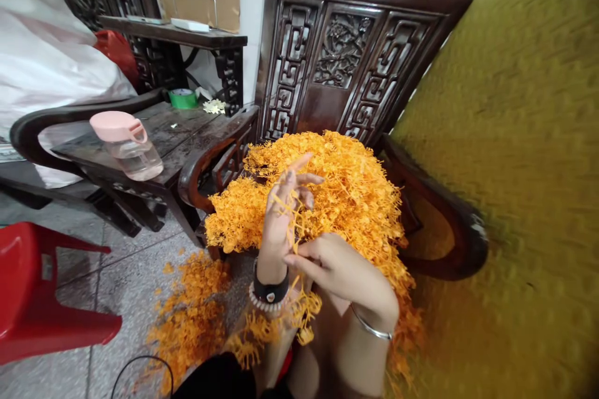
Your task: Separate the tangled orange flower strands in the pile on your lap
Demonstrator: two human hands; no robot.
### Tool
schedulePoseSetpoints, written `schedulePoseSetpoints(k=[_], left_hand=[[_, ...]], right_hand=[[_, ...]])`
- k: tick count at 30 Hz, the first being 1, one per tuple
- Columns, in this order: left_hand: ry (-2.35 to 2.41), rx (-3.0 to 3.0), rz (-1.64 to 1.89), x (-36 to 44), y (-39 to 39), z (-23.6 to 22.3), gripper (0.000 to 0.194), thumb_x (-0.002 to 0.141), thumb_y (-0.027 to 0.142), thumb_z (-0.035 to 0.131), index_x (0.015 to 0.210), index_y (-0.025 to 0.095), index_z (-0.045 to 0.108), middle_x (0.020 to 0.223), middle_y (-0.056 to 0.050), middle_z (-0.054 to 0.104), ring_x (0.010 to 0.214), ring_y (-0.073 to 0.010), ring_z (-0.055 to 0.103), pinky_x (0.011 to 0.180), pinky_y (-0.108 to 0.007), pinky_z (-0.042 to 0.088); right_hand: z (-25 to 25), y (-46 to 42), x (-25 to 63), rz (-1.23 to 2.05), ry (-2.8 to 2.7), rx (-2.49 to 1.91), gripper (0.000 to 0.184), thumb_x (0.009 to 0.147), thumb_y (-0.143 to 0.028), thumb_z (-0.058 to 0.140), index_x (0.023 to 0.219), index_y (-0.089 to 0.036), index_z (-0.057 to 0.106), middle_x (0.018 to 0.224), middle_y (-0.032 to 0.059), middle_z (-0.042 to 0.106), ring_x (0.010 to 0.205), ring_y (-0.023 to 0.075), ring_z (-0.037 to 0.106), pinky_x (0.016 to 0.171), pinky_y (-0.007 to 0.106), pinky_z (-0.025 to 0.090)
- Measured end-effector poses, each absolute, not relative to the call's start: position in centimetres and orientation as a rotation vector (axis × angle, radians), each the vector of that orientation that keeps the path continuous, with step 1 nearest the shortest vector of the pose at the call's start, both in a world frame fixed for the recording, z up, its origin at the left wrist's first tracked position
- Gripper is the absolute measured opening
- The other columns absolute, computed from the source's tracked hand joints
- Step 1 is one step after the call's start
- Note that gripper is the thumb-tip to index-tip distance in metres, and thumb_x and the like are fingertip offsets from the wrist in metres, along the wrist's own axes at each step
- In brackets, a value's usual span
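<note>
No writing can be read anywhere. A carved dark wooden chair (346, 56) stands on a grey tiled floor (121, 274) and bears a heap (355, 193) of orange plastic sprigs; more lie scattered on the floor. A bench (187, 124) carries a pink-lidded bottle (127, 144). The left hand (281, 218), upright, holds a sprig (292, 224) running roughly vertical in a loose grip above the heap. The right hand (341, 268) pinches its lower end.

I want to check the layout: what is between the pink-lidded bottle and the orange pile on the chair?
In the head view, the chair's curved dark wooden armrest lies between the bottle and the orange pile.
</note>
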State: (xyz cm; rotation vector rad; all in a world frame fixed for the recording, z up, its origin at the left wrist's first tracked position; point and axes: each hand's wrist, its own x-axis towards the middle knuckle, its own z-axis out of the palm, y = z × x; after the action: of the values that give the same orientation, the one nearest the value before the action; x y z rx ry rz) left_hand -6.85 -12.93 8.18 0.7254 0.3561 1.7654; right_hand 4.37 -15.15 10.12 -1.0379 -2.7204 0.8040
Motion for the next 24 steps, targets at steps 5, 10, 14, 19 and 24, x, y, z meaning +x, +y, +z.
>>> schedulePoseSetpoints(k=[5, 10, 14, 19, 24], left_hand=[[0.427, 0.922, 1.646, -7.2, -12.4, 7.3, 0.055, 0.084, 0.048, 0.052, 0.132, 0.024, 0.043, 0.114, -0.007, 0.064, 0.105, -0.0179, 0.059, 0.093, -0.033, 0.043], [0.279, 1.09, 1.325, -7.6, -12.6, 6.5, 0.083, 0.079, 0.074, 0.017, 0.12, 0.015, 0.058, 0.104, -0.013, 0.068, 0.107, -0.0269, 0.059, 0.1, -0.046, 0.038], [0.113, 1.326, 1.27, -7.6, -12.9, 6.4, 0.093, 0.065, 0.083, 0.033, 0.126, 0.016, 0.053, 0.128, -0.016, 0.055, 0.126, -0.033, 0.043, 0.106, -0.049, 0.033], [0.005, 1.644, 1.104, -7.3, -12.8, 6.9, 0.116, 0.043, 0.054, 0.081, 0.142, 0.028, 0.027, 0.148, -0.011, 0.031, 0.136, -0.0336, 0.028, 0.11, -0.048, 0.029], [0.345, 1.603, 1.283, -6.4, -12.9, 6.9, 0.074, 0.064, 0.031, 0.077, 0.129, 0.025, 0.042, 0.139, -0.011, 0.042, 0.129, -0.0256, 0.04, 0.107, -0.041, 0.034]], right_hand=[[10.5, -15.2, 5.3, 1.202, -1.979, -0.996, 0.039, 0.088, -0.042, 0.044, 0.067, -0.014, 0.061, 0.049, -0.0004, 0.059, 0.042, 0.0081, 0.055, 0.046, 0.02, 0.041], [10.8, -14.3, 5.1, 0.485, -1.114, -1.0, 0.038, 0.087, -0.042, 0.047, 0.067, -0.014, 0.062, 0.045, -0.0034, 0.051, 0.034, 0.0052, 0.043, 0.036, 0.019, 0.028], [10.0, -12.0, 5.2, 0.05, -0.808, -0.958, 0.042, 0.087, -0.043, 0.045, 0.064, -0.012, 0.063, 0.045, -0.0026, 0.046, 0.037, 0.0063, 0.043, 0.04, 0.022, 0.031], [9.5, -10.5, 5.7, 0.069, -0.725, -0.962, 0.041, 0.086, -0.044, 0.046, 0.066, -0.013, 0.062, 0.043, -0.0041, 0.041, 0.036, 0.0068, 0.041, 0.039, 0.022, 0.03], [9.7, -10.6, 6.0, 0.203, -0.7, -0.86, 0.038, 0.086, -0.042, 0.046, 0.063, -0.015, 0.058, 0.041, -0.0061, 0.039, 0.034, 0.0057, 0.037, 0.037, 0.021, 0.031]])
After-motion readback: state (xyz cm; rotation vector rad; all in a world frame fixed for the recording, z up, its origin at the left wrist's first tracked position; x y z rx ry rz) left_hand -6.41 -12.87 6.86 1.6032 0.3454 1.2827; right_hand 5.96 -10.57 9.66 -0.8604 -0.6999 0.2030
